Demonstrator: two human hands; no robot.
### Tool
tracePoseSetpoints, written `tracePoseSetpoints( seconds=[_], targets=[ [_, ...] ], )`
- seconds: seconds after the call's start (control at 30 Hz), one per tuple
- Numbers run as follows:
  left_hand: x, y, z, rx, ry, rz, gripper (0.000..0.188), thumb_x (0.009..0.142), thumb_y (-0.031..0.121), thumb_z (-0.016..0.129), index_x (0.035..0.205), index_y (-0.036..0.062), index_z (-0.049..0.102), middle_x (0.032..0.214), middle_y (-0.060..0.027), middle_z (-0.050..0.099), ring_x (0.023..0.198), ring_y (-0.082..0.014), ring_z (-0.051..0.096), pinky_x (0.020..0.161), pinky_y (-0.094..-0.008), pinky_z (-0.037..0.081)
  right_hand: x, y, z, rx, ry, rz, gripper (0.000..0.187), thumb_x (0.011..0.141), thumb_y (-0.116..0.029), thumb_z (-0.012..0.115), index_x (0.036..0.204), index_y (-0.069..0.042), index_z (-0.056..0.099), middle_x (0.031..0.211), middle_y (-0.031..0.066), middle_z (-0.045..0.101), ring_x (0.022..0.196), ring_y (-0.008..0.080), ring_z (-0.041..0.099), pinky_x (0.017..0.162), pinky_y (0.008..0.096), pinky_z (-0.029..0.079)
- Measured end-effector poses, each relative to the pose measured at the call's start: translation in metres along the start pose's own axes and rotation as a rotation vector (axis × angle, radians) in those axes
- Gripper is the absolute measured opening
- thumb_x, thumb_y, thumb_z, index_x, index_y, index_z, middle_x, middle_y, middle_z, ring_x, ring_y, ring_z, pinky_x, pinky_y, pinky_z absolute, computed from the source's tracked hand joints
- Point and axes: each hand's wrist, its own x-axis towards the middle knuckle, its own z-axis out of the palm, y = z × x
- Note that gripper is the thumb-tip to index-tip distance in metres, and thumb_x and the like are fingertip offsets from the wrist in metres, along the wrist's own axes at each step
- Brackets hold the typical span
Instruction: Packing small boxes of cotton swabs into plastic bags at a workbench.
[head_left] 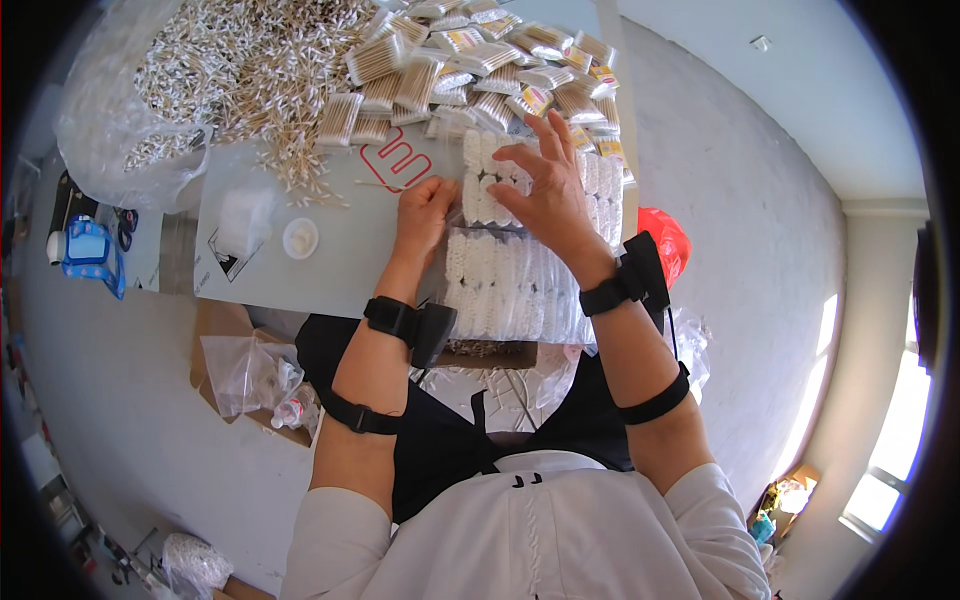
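Observation:
Two clear plastic bags packed with rows of white-tipped cotton swab bundles lie in front of me: the far bag (482, 180) and the near bag (500, 290), which reaches the table's front edge. My left hand (425, 212) is closed at the left side of the far bag, its fingers seemingly pinching the clear film there; the exact grip is partly hidden. Over that same bag hovers my right hand (552, 185), fingers spread and curved, with nothing visible in it. A single loose cotton swab (375, 185) lies left of my left hand.
Loose cotton swabs (260, 80) form a big heap at the far left, beside a crumpled clear bag (120, 150). Small swab packets (415, 82) pile up at the back. A round white container (300, 238) stands on the table (340, 275). An open cardboard box (215, 325) sits below.

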Motion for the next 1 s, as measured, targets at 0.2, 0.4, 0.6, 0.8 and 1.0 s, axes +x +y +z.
tracePoseSetpoints(
  seconds=[0.2, 0.4, 0.6, 0.8, 1.0],
  targets=[
    [0.000, 0.000, -0.002, -0.007, -0.014, 0.001, 0.027, 0.098, 0.020, 0.056, 0.076, 0.0051, 0.062, 0.071, 0.0051, 0.056, 0.065, -0.0032, 0.045, 0.060, -0.0203, 0.037, 0.001, -0.002, 0.006, 0.006, -0.005, 0.021, 0.031, 0.067, -0.020, 0.074, 0.097, -0.015, 0.069, 0.139, 0.0201, 0.044, 0.139, 0.0424, 0.026, 0.114, 0.0507, 0.023],
    [-0.001, 0.003, 0.002, -0.022, -0.005, -0.005, 0.028, 0.098, 0.020, 0.057, 0.075, 0.0056, 0.061, 0.070, 0.0054, 0.055, 0.064, -0.0033, 0.044, 0.060, -0.0204, 0.037, 0.003, -0.002, 0.005, -0.024, -0.013, 0.017, 0.031, 0.067, -0.021, 0.074, 0.097, -0.016, 0.070, 0.138, 0.0200, 0.045, 0.139, 0.0426, 0.026, 0.114, 0.0504, 0.023],
    [-0.001, 0.005, 0.005, -0.008, 0.004, 0.020, 0.027, 0.096, 0.017, 0.059, 0.072, 0.0031, 0.060, 0.066, 0.0057, 0.051, 0.062, -0.0034, 0.041, 0.057, -0.0219, 0.035, 0.005, -0.012, 0.006, -0.079, -0.022, -0.064, 0.037, 0.067, -0.024, 0.077, 0.103, -0.016, 0.071, 0.138, 0.0200, 0.045, 0.139, 0.0421, 0.026, 0.114, 0.0496, 0.023],
    [0.001, -0.001, -0.004, 0.081, 0.096, 0.044, 0.026, 0.093, 0.018, 0.063, 0.073, 0.0014, 0.060, 0.066, 0.0049, 0.052, 0.061, -0.0044, 0.043, 0.056, -0.0232, 0.036, -0.036, 0.000, -0.014, 0.026, 0.108, 0.051, 0.038, 0.071, -0.018, 0.076, 0.108, -0.011, 0.068, 0.138, 0.0203, 0.046, 0.138, 0.0416, 0.029, 0.113, 0.0495, 0.026],
    [-0.026, 0.024, -0.015, 0.203, 0.199, 0.129, 0.021, 0.092, 0.023, 0.067, 0.084, 0.0036, 0.063, 0.071, 0.0024, 0.056, 0.062, -0.0059, 0.047, 0.056, -0.0232, 0.039, -0.145, 0.031, -0.058, 0.443, 0.200, 0.674, 0.046, 0.086, -0.013, 0.070, 0.126, 0.002, 0.054, 0.128, 0.0154, 0.055, 0.118, 0.0270, 0.054, 0.100, 0.0367, 0.042]
  ],
)
